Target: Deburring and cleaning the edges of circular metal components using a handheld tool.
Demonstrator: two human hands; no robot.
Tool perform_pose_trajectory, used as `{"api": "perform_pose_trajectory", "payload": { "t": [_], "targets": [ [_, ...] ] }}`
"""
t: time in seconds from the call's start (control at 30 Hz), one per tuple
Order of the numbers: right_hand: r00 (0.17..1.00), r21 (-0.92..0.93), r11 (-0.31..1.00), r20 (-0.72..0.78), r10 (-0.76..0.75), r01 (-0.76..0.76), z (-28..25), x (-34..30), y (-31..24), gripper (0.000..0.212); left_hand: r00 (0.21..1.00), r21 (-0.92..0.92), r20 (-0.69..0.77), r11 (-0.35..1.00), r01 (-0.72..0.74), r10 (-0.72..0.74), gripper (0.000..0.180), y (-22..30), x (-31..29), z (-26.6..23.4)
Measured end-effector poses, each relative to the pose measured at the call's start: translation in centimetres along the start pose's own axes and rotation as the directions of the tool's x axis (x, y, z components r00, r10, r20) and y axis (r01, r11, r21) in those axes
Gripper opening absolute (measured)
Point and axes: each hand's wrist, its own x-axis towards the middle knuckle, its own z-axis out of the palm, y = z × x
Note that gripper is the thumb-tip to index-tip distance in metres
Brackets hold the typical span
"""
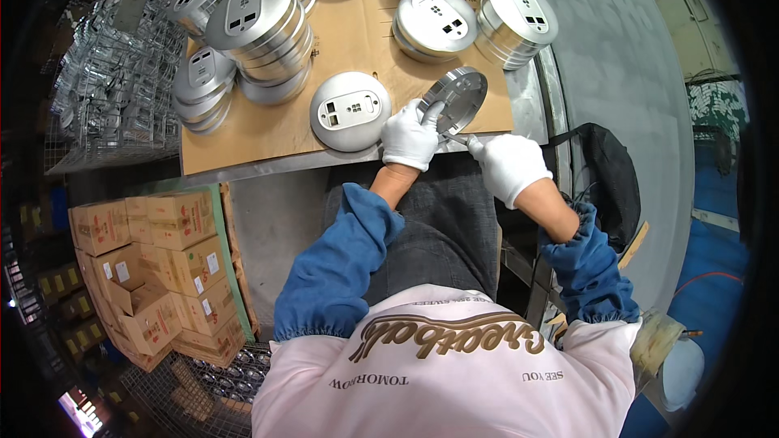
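My left hand (407,136), in a white glove, grips a round, shallow metal housing (468,96) at its near left edge. The housing is tilted up, with its hollow inside showing. My right hand (511,167), also gloved, is closed around a thin dark tool (456,139); its tip is at the housing's lower rim, and its exact kind is too small to tell. Just left of my left hand, a similar silver disc (353,131) lies on the cardboard sheet (268,139), its oval panel with square cut-outs facing up.
Stacks of silver housings stand at the left (260,32) and right (519,20) of the table. A wire cage (122,65) of metal parts is at far left. Cardboard boxes (182,276) are piled below it. A black bag (604,178) hangs by the table's right side.
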Motion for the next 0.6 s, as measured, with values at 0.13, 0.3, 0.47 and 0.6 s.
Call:
{"api": "perform_pose_trajectory", "payload": {
  "t": [0.13,0.3,0.47,0.6],
  "targets": [
    [0.991,0.012,0.998,-0.119,0.064,-0.063,2.3,-1.7,-0.8,0.023,0.999,-0.076,-0.043,0.997,0.015,-0.019,0.029,0.2,0.1,0.1],
    [0.983,0.002,0.99,-0.12,0.141,-0.142,6.1,-3.3,-2.1,0.051,0.968,-0.036,-0.016,0.968,0.25,-0.251,0.033,0.5,0.4,-0.1],
    [0.927,0.205,0.972,-0.329,0.182,-0.118,9.4,-3.4,-0.7,0.053,0.952,-0.013,-0.009,0.952,0.307,-0.307,0.039,1.3,0.2,-0.7],
    [0.704,0.763,0.644,-0.486,0.518,0.053,10.9,-3.0,0.1,0.052,0.95,-0.164,-0.011,0.938,0.306,-0.312,0.035,0.8,0.0,-0.4]
  ]
}}
